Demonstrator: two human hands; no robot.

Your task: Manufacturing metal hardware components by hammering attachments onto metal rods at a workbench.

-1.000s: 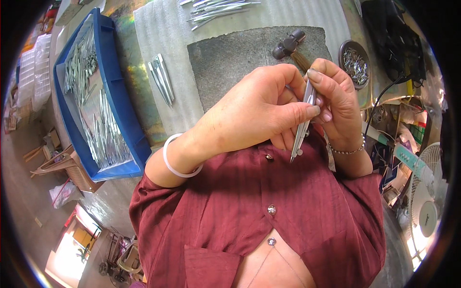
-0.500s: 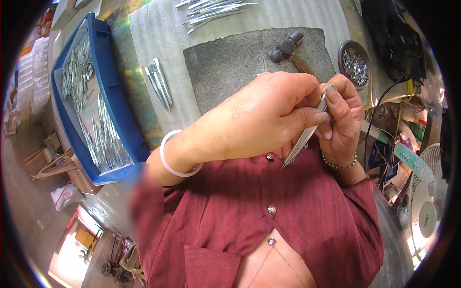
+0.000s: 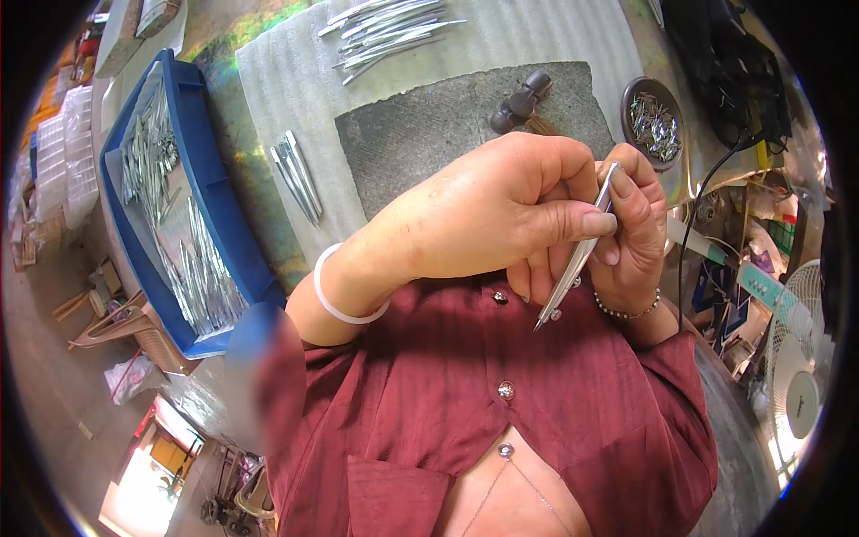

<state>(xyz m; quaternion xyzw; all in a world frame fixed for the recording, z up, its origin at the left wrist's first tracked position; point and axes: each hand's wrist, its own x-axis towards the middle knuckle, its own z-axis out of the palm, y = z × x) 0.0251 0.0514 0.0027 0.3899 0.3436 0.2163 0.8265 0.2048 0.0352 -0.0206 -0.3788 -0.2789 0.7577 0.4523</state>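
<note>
Both hands meet above my lap, near the front of the work table. A slim silver metal piece [image 3: 573, 271], shaped like tweezers, slants between them, its pointed end down and toward my body. My left hand [image 3: 523, 197] is closed on its middle, thumb pressed against it. My right hand [image 3: 637, 215] pinches the upper, blunter end between thumb and fingers. Parts of the left fingers are hidden behind the hand. Just beyond my hands lies a hammer [image 3: 521, 103] with a dark head, on a dark grey rough mat [image 3: 403, 143].
A blue bin [image 3: 215, 170] at left holds many similar silver pieces. More lie in a pile [image 3: 389, 36] at the back and a small group [image 3: 297, 177] on the white foam sheet [image 3: 268, 98]. A round dark bowl [image 3: 631, 152] holds small metal bits. A fan [image 3: 801, 358] stands right.
The metal piece has tilted a little steeper, its pointed end slightly lower. Both hands stay closed on it. The table's things appear slightly shifted as the view moves.
</note>
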